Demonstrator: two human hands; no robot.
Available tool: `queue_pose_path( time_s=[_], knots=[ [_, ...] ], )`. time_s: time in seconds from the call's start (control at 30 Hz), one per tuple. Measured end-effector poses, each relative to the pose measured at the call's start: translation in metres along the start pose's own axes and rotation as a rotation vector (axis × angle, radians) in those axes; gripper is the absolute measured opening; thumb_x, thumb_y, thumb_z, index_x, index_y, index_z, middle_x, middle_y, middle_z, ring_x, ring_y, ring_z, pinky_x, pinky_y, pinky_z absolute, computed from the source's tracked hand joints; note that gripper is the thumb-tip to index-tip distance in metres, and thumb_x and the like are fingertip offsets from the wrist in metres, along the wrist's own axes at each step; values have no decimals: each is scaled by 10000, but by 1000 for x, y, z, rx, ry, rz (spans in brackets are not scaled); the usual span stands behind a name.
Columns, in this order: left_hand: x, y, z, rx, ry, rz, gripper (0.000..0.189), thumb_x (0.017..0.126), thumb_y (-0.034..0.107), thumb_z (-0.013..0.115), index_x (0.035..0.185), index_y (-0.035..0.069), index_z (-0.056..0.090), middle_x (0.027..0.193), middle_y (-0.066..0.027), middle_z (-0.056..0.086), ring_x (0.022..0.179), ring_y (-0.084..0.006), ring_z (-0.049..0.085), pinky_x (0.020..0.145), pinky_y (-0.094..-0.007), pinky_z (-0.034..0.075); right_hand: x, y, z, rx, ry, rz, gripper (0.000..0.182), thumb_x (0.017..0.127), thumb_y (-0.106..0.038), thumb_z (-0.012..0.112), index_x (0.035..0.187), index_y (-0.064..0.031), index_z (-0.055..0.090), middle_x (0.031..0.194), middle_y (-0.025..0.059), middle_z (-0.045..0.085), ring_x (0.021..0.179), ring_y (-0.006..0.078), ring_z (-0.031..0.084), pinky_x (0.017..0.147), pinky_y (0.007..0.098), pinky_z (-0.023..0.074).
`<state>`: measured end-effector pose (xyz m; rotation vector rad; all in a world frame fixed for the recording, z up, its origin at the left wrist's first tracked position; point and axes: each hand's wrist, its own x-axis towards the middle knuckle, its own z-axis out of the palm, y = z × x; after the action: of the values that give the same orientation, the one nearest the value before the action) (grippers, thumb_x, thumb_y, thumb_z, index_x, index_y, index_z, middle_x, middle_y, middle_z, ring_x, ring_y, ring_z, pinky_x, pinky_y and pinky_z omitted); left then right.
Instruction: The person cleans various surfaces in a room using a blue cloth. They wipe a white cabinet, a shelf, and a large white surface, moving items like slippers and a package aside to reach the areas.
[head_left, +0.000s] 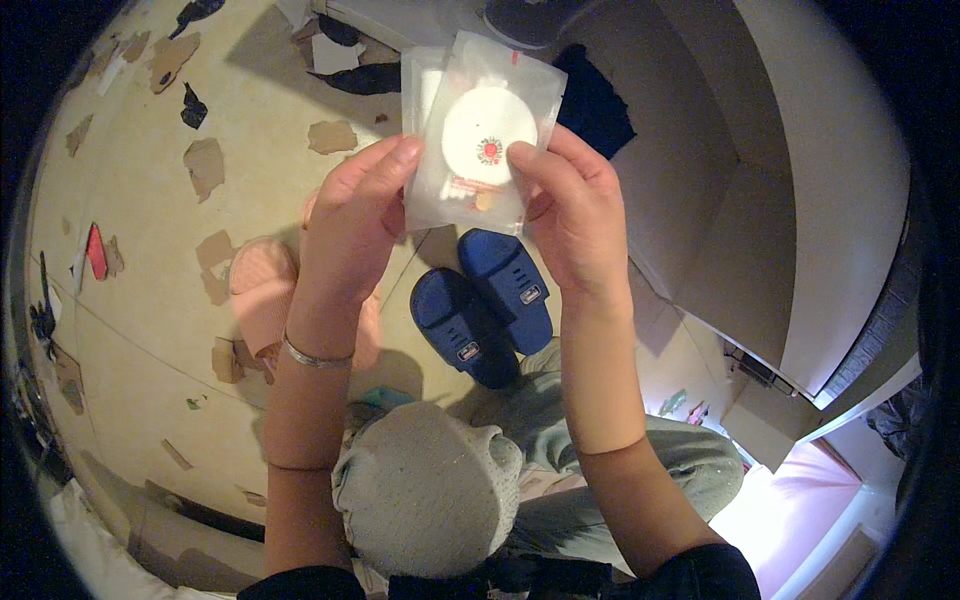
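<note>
Two translucent sachets are held up before me, overlapping. The front sachet (489, 67) shows a white round pad with a red and dark printed mark, and red print lower down. Behind it, at the left, the rear sachet (417, 82) is partly covered; something white shows inside. My left hand (356, 206) pinches the left edge of the sachets with its thumb in front. At the opposite side, my right hand (581, 199) grips the front sachet, its thumb beside the printed mark. The fingers behind the sachets are mostly hidden.
Beneath my hands, a pair of dark blue slide sandals (506, 296) lies on the tiled floor (135, 247). Pink slippers (262, 281) are partly behind my left arm. Torn cardboard scraps (204, 169) litter the left side. A pale panelled piece of furniture (720, 202) stands at right.
</note>
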<state>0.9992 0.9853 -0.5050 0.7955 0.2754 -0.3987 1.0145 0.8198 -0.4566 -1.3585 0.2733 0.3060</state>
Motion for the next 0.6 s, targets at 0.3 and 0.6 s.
queue_pose_path(
  time_s=[0.3,0.6],
  knots=[
    [-6,1,5,88,79,106,352,954,244,471,1102,-56,580,938,-90,644,800,-134,619,687,-267,523,6,12,-10,144,19,21,172,880,-150,563,961,-12,627,785,13,619,694,88,522,629,232,410],
    [-12,-12,-6,79,140,91,341,959,219,474,1133,-57,572,969,-114,644,820,-175,639,703,-312,557,13,49,-29,1315,-669,423,468,954,-524,355,836,-84,463,521,-26,351,509,105,332,497,248,288]
  ],
)
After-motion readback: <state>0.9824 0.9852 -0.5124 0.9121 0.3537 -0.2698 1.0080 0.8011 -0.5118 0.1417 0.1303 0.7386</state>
